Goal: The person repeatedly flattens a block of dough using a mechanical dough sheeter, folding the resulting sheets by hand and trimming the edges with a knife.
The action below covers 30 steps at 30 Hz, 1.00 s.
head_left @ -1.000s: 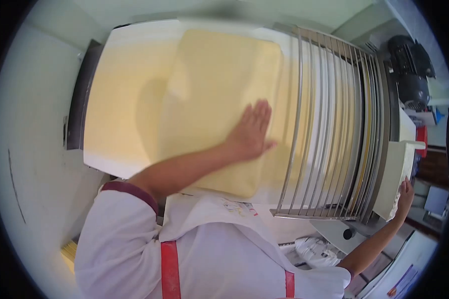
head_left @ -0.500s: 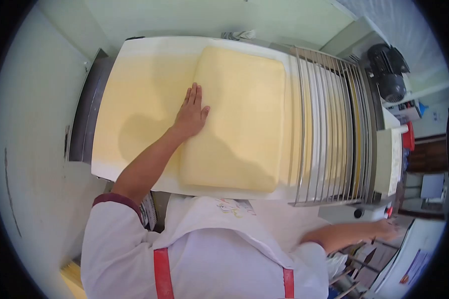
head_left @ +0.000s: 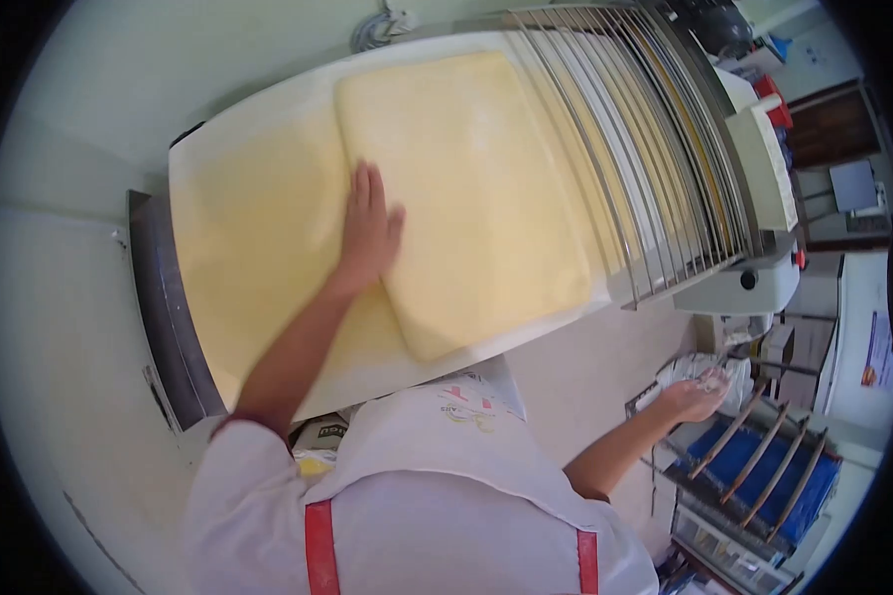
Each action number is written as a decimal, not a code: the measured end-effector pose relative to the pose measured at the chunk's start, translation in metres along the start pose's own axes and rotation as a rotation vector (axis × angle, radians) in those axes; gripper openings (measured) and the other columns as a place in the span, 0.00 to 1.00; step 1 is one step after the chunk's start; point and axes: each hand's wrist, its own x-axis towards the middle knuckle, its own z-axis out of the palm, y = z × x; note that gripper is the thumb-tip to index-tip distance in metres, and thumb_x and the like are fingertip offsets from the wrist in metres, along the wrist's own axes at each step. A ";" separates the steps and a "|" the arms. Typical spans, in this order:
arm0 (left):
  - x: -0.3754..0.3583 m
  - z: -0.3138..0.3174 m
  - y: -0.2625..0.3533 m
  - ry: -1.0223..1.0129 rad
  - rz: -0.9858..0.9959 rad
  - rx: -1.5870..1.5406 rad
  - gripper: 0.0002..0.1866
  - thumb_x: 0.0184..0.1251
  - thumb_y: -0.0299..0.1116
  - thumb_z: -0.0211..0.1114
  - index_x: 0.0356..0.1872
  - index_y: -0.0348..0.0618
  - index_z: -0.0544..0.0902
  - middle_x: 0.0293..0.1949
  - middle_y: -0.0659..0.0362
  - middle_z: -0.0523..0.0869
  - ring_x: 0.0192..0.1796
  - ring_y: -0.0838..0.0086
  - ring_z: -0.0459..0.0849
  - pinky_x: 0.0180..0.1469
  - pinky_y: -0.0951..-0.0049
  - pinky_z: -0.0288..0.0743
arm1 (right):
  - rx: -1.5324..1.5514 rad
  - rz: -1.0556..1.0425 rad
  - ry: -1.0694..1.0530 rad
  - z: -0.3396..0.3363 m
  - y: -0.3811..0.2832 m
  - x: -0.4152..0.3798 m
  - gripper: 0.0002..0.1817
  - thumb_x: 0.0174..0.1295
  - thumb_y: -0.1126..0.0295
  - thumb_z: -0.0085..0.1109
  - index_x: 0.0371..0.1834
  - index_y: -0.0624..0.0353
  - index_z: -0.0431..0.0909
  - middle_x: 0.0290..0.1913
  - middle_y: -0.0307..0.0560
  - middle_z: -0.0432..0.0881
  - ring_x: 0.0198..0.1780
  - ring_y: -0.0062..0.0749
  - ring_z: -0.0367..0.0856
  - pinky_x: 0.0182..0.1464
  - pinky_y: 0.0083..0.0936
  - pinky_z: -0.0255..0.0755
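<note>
A thick, smooth pale yellow slab of dough [head_left: 456, 198] lies on the white belt of a dough sheeter, over a thinner yellow layer [head_left: 258, 228]. My left hand [head_left: 370, 233] rests at the slab's left edge, its fingers stretched out and flat and the thumb apart on the dough. Off to the right, away from the belt, my right hand [head_left: 697, 397] is palm-up beside a crumpled clear plastic bag [head_left: 736, 382]. Its fingertips look whitish and blurred, so whether anything is in them does not show.
A metal bar guard [head_left: 615, 149] spans the belt to the right of the slab. A metal tray-like end [head_left: 174, 307] borders the belt's left. Below my right arm stands a rack with wooden bars over blue material [head_left: 754, 466]. A wall runs along the far side.
The view has turned and shifted rightward, so the belt appears tilted. My right hand has moved from beside the machine to the plastic bag. My left hand stays at the slab's edge.
</note>
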 end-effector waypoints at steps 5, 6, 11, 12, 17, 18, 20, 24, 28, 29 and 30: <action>0.162 0.019 -0.031 -0.189 0.123 0.492 0.37 0.73 0.53 0.46 0.73 0.34 0.56 0.75 0.47 0.56 0.78 0.60 0.51 0.76 0.49 0.44 | -0.548 -0.020 -0.760 0.028 0.048 -0.164 0.23 0.74 0.62 0.45 0.64 0.69 0.68 0.54 0.50 0.78 0.52 0.31 0.77 0.59 0.28 0.70; 0.190 0.030 -0.033 -0.201 0.149 0.443 0.37 0.73 0.53 0.46 0.73 0.35 0.56 0.75 0.47 0.58 0.77 0.59 0.53 0.76 0.49 0.45 | -0.562 0.072 -0.871 0.052 0.028 -0.172 0.26 0.74 0.62 0.46 0.67 0.70 0.65 0.58 0.52 0.78 0.55 0.32 0.77 0.62 0.29 0.68; 0.313 0.075 0.002 -0.454 0.143 0.172 0.40 0.64 0.59 0.58 0.67 0.35 0.67 0.64 0.45 0.74 0.67 0.56 0.72 0.69 0.54 0.61 | -0.956 -0.140 -0.914 0.117 0.063 -0.141 0.31 0.65 0.63 0.61 0.65 0.74 0.66 0.57 0.62 0.79 0.59 0.43 0.77 0.66 0.33 0.65; 0.332 0.082 0.009 -0.510 0.161 0.061 0.39 0.62 0.58 0.62 0.64 0.34 0.70 0.61 0.46 0.77 0.64 0.56 0.75 0.67 0.55 0.65 | -0.935 -0.061 -0.940 0.127 0.071 -0.133 0.31 0.64 0.63 0.63 0.64 0.74 0.67 0.55 0.61 0.79 0.58 0.41 0.78 0.64 0.32 0.67; 0.393 0.091 0.021 -1.073 -0.265 -0.378 0.35 0.50 0.44 0.78 0.57 0.34 0.78 0.50 0.52 0.84 0.50 0.66 0.84 0.52 0.65 0.77 | -0.787 0.621 -1.112 0.166 0.054 -0.100 0.25 0.59 0.67 0.66 0.55 0.72 0.72 0.46 0.51 0.82 0.48 0.30 0.79 0.52 0.26 0.73; 0.391 0.096 0.018 -1.082 -0.253 -0.449 0.34 0.51 0.43 0.77 0.57 0.34 0.78 0.50 0.52 0.84 0.51 0.65 0.83 0.53 0.65 0.77 | -0.708 0.727 -1.145 0.167 0.053 -0.096 0.25 0.59 0.67 0.66 0.55 0.72 0.72 0.45 0.48 0.82 0.46 0.29 0.79 0.50 0.25 0.73; 0.391 0.100 0.011 -1.081 -0.234 -0.588 0.32 0.53 0.41 0.76 0.57 0.34 0.78 0.51 0.52 0.84 0.51 0.64 0.83 0.54 0.65 0.77 | -0.368 0.556 -1.007 0.150 0.052 -0.129 0.23 0.63 0.61 0.60 0.53 0.69 0.75 0.50 0.50 0.78 0.51 0.30 0.76 0.50 0.24 0.70; 0.363 0.084 0.014 -0.957 -0.162 -0.776 0.31 0.53 0.37 0.76 0.57 0.34 0.77 0.51 0.53 0.84 0.52 0.63 0.83 0.55 0.63 0.77 | -0.150 0.666 -0.483 0.142 0.079 -0.199 0.38 0.63 0.52 0.60 0.69 0.64 0.59 0.61 0.51 0.73 0.61 0.43 0.75 0.62 0.41 0.73; 0.373 0.080 0.021 -1.087 -0.176 -0.727 0.32 0.51 0.36 0.77 0.58 0.34 0.77 0.51 0.53 0.84 0.51 0.62 0.84 0.55 0.63 0.77 | -0.027 0.783 -0.475 0.146 0.086 -0.198 0.34 0.64 0.58 0.59 0.69 0.62 0.60 0.62 0.52 0.74 0.63 0.46 0.74 0.62 0.45 0.73; 0.372 0.084 0.022 -1.160 -0.182 -0.730 0.33 0.50 0.36 0.77 0.58 0.34 0.77 0.50 0.53 0.84 0.50 0.61 0.84 0.56 0.63 0.76 | 0.015 0.855 -0.417 0.146 0.088 -0.196 0.33 0.64 0.60 0.59 0.69 0.62 0.60 0.61 0.53 0.74 0.62 0.46 0.75 0.61 0.45 0.74; 0.374 0.091 0.018 -1.142 -0.163 -0.752 0.32 0.50 0.36 0.77 0.57 0.34 0.78 0.50 0.52 0.85 0.50 0.61 0.84 0.55 0.63 0.76 | 0.068 0.913 -0.365 0.150 0.092 -0.193 0.33 0.64 0.61 0.58 0.69 0.62 0.60 0.61 0.53 0.74 0.61 0.46 0.75 0.60 0.45 0.75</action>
